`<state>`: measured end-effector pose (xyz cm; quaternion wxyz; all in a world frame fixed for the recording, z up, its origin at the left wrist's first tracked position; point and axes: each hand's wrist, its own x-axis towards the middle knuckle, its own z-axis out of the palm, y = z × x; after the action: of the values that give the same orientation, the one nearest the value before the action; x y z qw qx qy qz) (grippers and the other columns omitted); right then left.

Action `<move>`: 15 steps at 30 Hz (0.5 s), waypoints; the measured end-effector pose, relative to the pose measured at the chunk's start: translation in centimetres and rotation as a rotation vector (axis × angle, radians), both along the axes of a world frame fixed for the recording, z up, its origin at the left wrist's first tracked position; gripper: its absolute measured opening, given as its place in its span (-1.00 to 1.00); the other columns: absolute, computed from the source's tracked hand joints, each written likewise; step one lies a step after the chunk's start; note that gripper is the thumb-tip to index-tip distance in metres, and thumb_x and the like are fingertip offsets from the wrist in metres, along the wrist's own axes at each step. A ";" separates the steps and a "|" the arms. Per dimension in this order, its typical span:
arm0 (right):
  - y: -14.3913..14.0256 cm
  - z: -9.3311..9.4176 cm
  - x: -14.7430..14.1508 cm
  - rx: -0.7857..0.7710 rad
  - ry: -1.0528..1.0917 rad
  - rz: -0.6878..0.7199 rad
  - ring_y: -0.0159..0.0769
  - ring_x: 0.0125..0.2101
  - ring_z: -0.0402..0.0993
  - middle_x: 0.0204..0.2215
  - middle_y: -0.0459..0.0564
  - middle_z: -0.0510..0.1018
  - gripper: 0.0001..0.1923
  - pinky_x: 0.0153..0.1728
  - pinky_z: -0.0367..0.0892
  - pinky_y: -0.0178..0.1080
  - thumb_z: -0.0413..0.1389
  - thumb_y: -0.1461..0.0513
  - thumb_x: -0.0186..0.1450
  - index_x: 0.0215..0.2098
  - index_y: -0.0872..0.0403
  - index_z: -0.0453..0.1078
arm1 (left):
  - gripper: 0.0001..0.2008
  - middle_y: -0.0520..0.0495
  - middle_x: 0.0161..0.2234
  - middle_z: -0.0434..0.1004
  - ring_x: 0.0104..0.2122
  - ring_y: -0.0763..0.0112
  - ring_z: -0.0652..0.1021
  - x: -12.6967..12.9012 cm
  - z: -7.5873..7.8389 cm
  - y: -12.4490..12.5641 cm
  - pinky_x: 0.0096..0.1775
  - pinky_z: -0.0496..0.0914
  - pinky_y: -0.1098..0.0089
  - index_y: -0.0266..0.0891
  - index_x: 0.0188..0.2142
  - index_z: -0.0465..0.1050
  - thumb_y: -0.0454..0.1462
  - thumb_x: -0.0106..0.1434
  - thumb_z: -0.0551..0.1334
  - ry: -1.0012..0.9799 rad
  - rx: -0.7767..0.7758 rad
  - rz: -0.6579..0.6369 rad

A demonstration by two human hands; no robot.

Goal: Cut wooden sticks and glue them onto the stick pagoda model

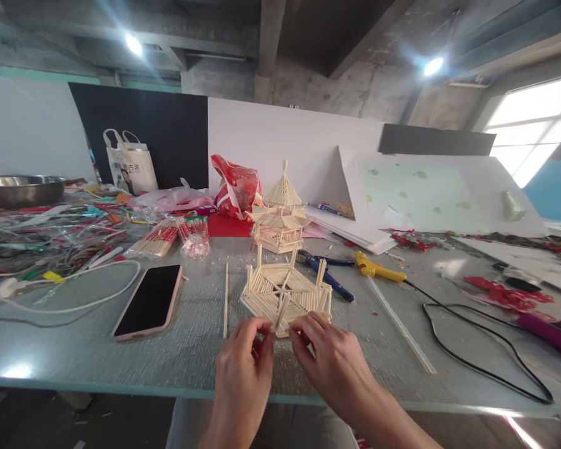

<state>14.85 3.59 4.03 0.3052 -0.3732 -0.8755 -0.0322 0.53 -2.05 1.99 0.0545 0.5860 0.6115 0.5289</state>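
A flat hexagonal base of wooden sticks (285, 292) with short upright posts lies on the grey table (191, 337). My left hand (243, 368) and my right hand (330, 355) meet at its near edge, fingertips pinching a short wooden stick (280, 315) that leans against the base. Behind it stands a finished stick pagoda (280, 215) with a pointed roof. A single long stick (225, 299) lies just left of the base.
A phone in a pink case (148, 300) and a white cable (75, 293) lie to the left. Packs of sticks (156, 240), blue pliers (325, 274), a yellow glue gun (376, 268) with black cord (477, 362), a red bag (234, 187) and white boards (425, 187) surround the work.
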 end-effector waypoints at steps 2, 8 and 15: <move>0.0 0.0 0.0 -0.015 -0.010 -0.003 -0.40 -0.53 0.37 -0.51 -0.10 0.43 -0.82 -0.51 0.13 -0.37 -0.07 0.28 0.25 -0.43 0.06 0.34 | -0.90 0.03 -0.42 0.52 -0.51 0.52 0.50 0.0 0.0 0.0 -0.42 0.37 0.53 -0.18 -0.30 0.37 -0.27 0.23 0.10 -0.008 -0.016 -0.016; 0.1 -0.1 0.2 -0.046 -0.019 0.003 -0.39 -0.50 0.38 -0.49 -0.09 0.44 -0.82 -0.49 0.15 -0.37 -0.08 0.27 0.28 -0.38 0.05 0.35 | -0.89 0.01 -0.41 0.53 -0.50 0.51 0.51 0.1 0.3 0.2 -0.43 0.38 0.53 -0.19 -0.31 0.37 -0.28 0.22 0.09 -0.019 -0.014 -0.021; 0.0 0.3 0.3 -0.055 -0.015 0.047 -0.39 -0.46 0.42 -0.46 -0.07 0.46 -0.77 -0.44 0.23 -0.37 -0.11 0.25 0.31 -0.34 0.06 0.38 | -0.90 0.02 -0.42 0.53 -0.50 0.51 0.51 0.1 0.3 0.1 -0.43 0.38 0.53 -0.19 -0.32 0.38 -0.29 0.21 0.10 -0.011 -0.004 -0.016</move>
<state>15.13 3.57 4.37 0.2889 -0.3607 -0.8868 -0.0039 0.63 -1.99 2.30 0.0635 0.5879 0.6076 0.5303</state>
